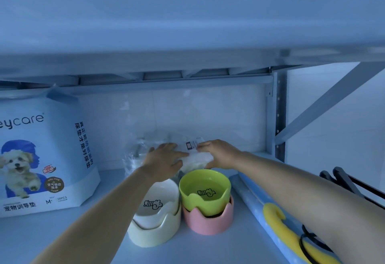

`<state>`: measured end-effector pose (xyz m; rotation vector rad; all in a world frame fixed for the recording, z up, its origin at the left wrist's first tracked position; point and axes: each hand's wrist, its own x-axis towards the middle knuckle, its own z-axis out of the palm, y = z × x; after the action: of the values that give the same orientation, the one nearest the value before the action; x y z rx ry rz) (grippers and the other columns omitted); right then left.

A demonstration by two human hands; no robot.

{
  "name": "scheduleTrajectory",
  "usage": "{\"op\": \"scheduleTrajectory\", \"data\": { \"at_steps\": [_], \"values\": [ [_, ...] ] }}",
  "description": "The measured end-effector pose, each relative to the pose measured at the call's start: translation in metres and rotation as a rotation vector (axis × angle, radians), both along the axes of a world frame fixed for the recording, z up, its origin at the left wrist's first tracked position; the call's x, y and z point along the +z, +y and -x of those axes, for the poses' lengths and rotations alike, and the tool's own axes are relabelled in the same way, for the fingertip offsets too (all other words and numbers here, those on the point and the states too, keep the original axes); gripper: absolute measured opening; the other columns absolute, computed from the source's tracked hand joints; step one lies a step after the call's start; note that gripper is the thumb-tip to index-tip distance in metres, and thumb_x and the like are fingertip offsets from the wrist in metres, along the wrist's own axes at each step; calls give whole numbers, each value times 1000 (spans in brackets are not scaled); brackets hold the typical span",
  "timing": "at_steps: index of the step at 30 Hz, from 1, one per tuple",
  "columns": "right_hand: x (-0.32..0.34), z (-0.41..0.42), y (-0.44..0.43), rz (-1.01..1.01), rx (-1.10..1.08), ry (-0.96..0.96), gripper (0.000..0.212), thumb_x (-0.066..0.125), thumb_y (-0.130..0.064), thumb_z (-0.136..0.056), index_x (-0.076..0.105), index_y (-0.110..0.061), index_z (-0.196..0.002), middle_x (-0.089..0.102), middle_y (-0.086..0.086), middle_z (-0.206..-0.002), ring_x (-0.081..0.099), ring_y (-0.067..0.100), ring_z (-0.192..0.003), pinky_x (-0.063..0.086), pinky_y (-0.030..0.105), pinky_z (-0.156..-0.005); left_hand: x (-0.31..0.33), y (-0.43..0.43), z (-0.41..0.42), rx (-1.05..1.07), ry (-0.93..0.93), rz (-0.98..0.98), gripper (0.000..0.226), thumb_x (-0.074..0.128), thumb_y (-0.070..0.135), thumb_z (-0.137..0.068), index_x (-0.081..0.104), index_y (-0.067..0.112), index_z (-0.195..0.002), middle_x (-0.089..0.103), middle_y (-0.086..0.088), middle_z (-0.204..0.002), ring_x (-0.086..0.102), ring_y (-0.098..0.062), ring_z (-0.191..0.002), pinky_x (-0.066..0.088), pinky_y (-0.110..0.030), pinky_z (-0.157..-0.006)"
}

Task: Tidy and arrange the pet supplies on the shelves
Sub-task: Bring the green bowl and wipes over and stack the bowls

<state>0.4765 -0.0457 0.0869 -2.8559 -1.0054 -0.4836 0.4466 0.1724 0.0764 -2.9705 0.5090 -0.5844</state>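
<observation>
A clear plastic package (pixel 193 153) with a white label lies at the back of the shelf (pixel 52 238), against the wall. My left hand (pixel 164 159) rests flat on its left part with the fingers stretched out. My right hand (pixel 216 154) holds its right end, fingers curled over the top edge by the label. In front of the package stand two stacks of pet bowls: a white bowl (pixel 156 203) in a cream bowl (pixel 154 232), and a green bowl (pixel 205 190) in a pink bowl (pixel 208 222).
A big pack of pet training pads (pixel 43 155) with a dog picture stands at the left. A blue roll with a yellow pattern (pixel 277 222) lies at the right, black hangers (pixel 350 182) beyond it. The upper shelf board (pixel 187 23) hangs low overhead; a metal upright (pixel 279 113) stands at the back right.
</observation>
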Motion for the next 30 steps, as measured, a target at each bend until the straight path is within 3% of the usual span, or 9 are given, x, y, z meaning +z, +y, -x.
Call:
{"op": "scheduleTrajectory", "data": {
  "at_steps": [7, 10, 19, 26, 30],
  "values": [
    [-2, -3, -5, 1, 22, 14, 60, 66, -39, -84, 49, -12, -134, 46, 2, -143, 44, 24, -129, 36, 36, -104, -3, 2, 1, -1, -27, -16, 40, 36, 54, -93, 39, 52, -133, 26, 7, -152, 23, -16, -139, 25, -41, -109],
    [-3, -5, -9, -35, -1, 12, 58, 60, -46, -86, 49, -17, -135, 44, -3, -145, 42, 20, -131, 34, 32, -106, -3, 3, 4, -12, -18, -15, 39, 37, 52, -94, 40, 51, -132, 26, 6, -152, 22, -16, -140, 25, -42, -108],
    [-4, -13, 2, -90, -22, 20, 46, 64, -29, -87, 56, -10, -128, 53, 3, -137, 46, 20, -128, 34, 30, -106, 3, 2, 9, -1, 21, -46, 39, 43, 43, -95, 42, 45, -134, 23, 5, -153, 19, -16, -141, 26, -44, -109],
    [-5, -7, 2, -141, -72, 188, 47, 48, -26, -97, 38, -18, -142, 38, 4, -149, 38, 23, -134, 32, 36, -110, 6, 1, 12, 18, 60, -29, 43, 43, 46, -95, 37, 44, -137, 21, 4, -154, 16, -17, -142, 25, -48, -110],
    [5, 22, -7, -284, 0, 133, 43, 54, -33, -93, 49, -23, -135, 48, -5, -141, 45, 9, -127, 34, 22, -104, 10, 14, 26, -33, -26, 61, 45, 44, 48, -93, 35, 47, -138, 15, 7, -156, 11, -19, -144, 20, -58, -111]
  ]
}}
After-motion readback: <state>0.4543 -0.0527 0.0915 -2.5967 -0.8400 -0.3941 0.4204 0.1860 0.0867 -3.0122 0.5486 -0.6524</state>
